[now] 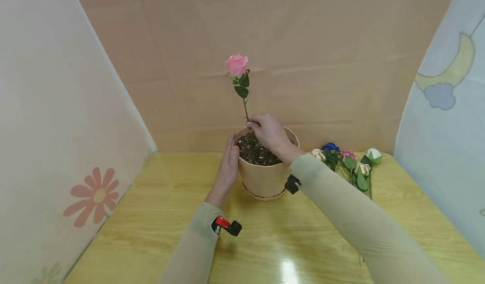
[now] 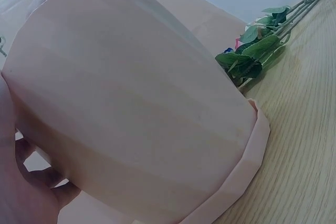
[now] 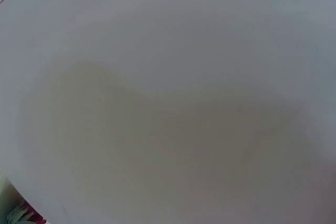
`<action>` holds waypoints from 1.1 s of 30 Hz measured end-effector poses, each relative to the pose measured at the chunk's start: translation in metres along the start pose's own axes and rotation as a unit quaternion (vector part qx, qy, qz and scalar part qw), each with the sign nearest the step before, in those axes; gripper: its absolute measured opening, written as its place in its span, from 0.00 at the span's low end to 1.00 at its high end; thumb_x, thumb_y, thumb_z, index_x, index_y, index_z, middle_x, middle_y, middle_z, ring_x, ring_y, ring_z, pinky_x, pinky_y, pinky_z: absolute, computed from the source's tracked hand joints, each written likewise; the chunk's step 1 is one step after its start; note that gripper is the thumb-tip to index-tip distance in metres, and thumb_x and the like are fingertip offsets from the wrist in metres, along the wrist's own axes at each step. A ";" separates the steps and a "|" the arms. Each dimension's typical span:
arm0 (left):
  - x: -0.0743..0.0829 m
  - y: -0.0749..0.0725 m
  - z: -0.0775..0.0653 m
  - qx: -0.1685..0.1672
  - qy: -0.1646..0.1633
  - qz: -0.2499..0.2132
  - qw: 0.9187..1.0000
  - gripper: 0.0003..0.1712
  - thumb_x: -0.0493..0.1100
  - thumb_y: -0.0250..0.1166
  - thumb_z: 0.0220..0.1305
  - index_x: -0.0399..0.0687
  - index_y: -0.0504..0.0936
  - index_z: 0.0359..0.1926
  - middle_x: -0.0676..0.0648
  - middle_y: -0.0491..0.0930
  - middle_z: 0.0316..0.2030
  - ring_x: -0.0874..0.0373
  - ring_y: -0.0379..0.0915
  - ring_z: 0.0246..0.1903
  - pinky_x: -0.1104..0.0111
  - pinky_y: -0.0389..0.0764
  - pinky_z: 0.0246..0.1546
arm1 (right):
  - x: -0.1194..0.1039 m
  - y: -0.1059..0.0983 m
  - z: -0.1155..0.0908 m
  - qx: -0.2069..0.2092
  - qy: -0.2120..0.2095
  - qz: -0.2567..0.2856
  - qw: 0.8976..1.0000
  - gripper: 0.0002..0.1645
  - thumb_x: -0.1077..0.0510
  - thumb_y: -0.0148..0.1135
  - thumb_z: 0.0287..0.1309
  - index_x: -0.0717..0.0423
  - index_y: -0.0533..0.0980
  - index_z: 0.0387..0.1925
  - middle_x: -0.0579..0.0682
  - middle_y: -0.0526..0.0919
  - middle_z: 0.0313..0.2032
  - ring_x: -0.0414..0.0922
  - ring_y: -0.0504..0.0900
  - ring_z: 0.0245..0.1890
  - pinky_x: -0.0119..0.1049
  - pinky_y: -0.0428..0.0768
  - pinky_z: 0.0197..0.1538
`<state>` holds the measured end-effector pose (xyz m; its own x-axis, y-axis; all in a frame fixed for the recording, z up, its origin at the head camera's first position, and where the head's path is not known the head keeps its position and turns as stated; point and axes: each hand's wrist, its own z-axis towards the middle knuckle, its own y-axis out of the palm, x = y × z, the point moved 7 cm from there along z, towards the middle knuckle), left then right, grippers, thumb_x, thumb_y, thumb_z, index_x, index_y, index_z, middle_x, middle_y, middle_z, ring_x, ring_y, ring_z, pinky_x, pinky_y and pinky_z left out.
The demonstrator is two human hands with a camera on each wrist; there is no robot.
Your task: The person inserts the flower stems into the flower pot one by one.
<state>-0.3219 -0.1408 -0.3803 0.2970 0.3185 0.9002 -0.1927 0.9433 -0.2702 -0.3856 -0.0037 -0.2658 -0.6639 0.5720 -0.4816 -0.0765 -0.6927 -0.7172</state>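
A pink rose (image 1: 236,66) stands nearly upright over a beige flowerpot (image 1: 263,178), leaning slightly left. My right hand (image 1: 270,133) pinches its stem low down, just above the dark soil (image 1: 250,149); the stem's lower end is hidden. Against the left side of the pot rests my left hand (image 1: 228,166), fingers along the outer wall and thumb near the rim. The left wrist view has the pot's wall (image 2: 136,93) up close, with fingers (image 2: 65,192) touching it. A pale, blurred surface fills most of the right wrist view.
Several roses lie on the wooden table (image 1: 166,208) right of the pot, among them a blue rose (image 1: 331,147) and a white rose (image 1: 374,153). The pot sits in a saucer (image 1: 264,197). Behind it hangs a beige backdrop (image 1: 322,56); printed panels flank both sides.
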 end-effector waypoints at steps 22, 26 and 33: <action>-0.001 0.011 0.006 -0.003 -0.002 -0.012 1.000 0.34 0.56 0.41 0.92 0.60 0.51 0.91 0.47 0.56 0.86 0.46 0.52 0.84 0.46 0.56 0.82 | 0.022 0.000 0.002 -0.005 0.054 0.068 0.996 0.15 0.60 0.68 0.79 0.62 0.88 0.59 0.56 0.93 0.46 0.52 0.91 0.46 0.51 0.87 0.54; -0.003 0.011 0.007 -0.002 0.002 -0.014 1.000 0.34 0.55 0.41 0.92 0.59 0.51 0.91 0.46 0.56 0.86 0.45 0.52 0.84 0.45 0.55 0.82 | 0.024 0.001 0.003 -0.001 0.049 0.068 0.997 0.15 0.60 0.69 0.78 0.62 0.88 0.59 0.56 0.93 0.47 0.52 0.91 0.46 0.51 0.87 0.54; -0.005 0.010 0.006 0.001 0.003 -0.015 1.000 0.35 0.55 0.40 0.92 0.56 0.52 0.91 0.43 0.57 0.86 0.42 0.51 0.84 0.43 0.54 0.82 | 0.024 0.004 0.003 -0.006 0.050 0.076 0.996 0.16 0.58 0.68 0.79 0.61 0.88 0.60 0.55 0.93 0.47 0.51 0.91 0.46 0.51 0.87 0.54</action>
<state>-0.3312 -0.1338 -0.3854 0.3074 0.2900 0.9063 -0.1851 0.9524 -0.2420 -0.4040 0.0060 -0.2786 -0.5904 0.5020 -0.6320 0.0290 -0.7694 -0.6382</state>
